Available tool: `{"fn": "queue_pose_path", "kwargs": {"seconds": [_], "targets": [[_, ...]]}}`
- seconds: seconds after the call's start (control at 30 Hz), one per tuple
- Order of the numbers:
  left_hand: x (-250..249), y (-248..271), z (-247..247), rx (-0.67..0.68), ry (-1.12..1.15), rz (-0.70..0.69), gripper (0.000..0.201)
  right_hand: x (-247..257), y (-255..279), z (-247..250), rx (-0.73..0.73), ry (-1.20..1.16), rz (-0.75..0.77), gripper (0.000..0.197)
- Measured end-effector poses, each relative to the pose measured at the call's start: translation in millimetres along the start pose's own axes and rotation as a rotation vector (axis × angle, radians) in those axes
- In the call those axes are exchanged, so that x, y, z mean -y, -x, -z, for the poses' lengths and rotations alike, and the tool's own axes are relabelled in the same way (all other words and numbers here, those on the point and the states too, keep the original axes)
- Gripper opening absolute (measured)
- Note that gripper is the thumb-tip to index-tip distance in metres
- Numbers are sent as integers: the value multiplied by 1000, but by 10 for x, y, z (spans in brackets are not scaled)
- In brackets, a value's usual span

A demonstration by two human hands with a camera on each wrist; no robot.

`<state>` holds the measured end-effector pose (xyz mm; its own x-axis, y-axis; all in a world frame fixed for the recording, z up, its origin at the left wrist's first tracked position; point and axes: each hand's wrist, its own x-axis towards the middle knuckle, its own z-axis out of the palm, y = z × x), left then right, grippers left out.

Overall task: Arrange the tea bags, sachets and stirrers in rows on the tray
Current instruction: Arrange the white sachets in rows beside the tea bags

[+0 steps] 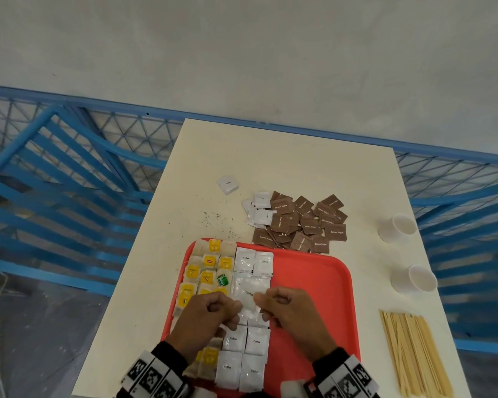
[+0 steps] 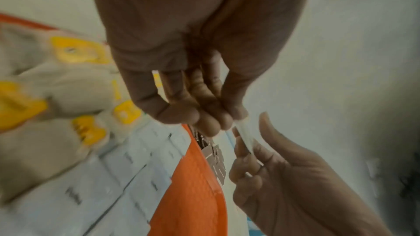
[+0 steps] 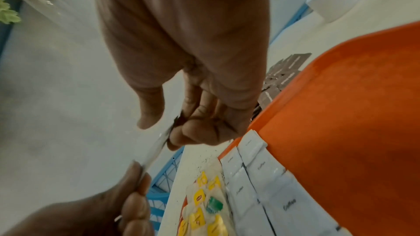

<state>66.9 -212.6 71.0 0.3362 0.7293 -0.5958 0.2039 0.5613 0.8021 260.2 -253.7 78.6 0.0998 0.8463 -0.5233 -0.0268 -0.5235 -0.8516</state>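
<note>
A red tray (image 1: 314,282) lies at the table's near edge. Yellow-tagged tea bags (image 1: 207,271) fill its left side, and white coffee sachets (image 1: 253,264) lie in two columns beside them. Above the middle of those columns my left hand (image 1: 233,311) and right hand (image 1: 260,307) each pinch a side of one white coffee sachet (image 1: 247,300). The left wrist view shows the held sachet (image 2: 244,135) edge-on between my left hand (image 2: 227,123) and right hand (image 2: 247,148). In the right wrist view the same sachet (image 3: 156,148) spans from my right hand (image 3: 172,130) to my left hand (image 3: 141,173).
Behind the tray a heap of brown sugar sachets (image 1: 302,222) lies with a few white sachets (image 1: 260,211) at its left; one more white sachet (image 1: 227,183) sits further back. Two paper cups (image 1: 397,226) (image 1: 414,278) and wooden stirrers (image 1: 411,351) are at the right. Tea crumbs (image 1: 216,222) dot the table.
</note>
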Motion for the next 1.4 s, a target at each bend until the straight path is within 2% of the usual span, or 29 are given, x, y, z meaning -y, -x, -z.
{"fn": "queue_pose_path", "kwargs": {"seconds": [0.13, 0.27, 0.4, 0.5, 0.63, 0.8, 0.93, 1.07, 1.17, 1.3, 1.4], "targets": [[67, 15, -9, -11, 94, 109, 21, -75, -50, -101, -32, -34, -57, 17], [144, 13, 125, -33, -46, 125, 24, -145, -290, -138, -124, 23, -103, 13], [270, 34, 348, -94, -166, 104, 46, -299, -578, -168, -210, 143, -160, 14], [309, 61, 421, -112, -169, 92, 44, -371, -712, -229, -207, 181, -181, 21], [320, 57, 440, -114, -140, 74, 38, -377, -801, -303, -220, 233, -155, 26], [272, 14, 454, -97, -151, 42, 36, -369, -739, -282, -240, 522, -6, 43], [236, -71, 473, -69, -202, 15, 34, -368, -748, -221, -214, 615, -3, 32], [39, -248, 524, -118, -479, -104, 47, -163, -907, -93, -85, 726, -51, 39], [-198, -497, 643, -140, -698, -214, 50, 237, -1177, 90, -66, 812, 6, 24], [-537, -972, 789, -194, -827, -197, 48, 687, -1695, 315, -186, 923, 133, 24], [-653, -1382, 897, -226, -871, -129, 39, 854, -2075, 405, -218, 1048, 143, 20]]}}
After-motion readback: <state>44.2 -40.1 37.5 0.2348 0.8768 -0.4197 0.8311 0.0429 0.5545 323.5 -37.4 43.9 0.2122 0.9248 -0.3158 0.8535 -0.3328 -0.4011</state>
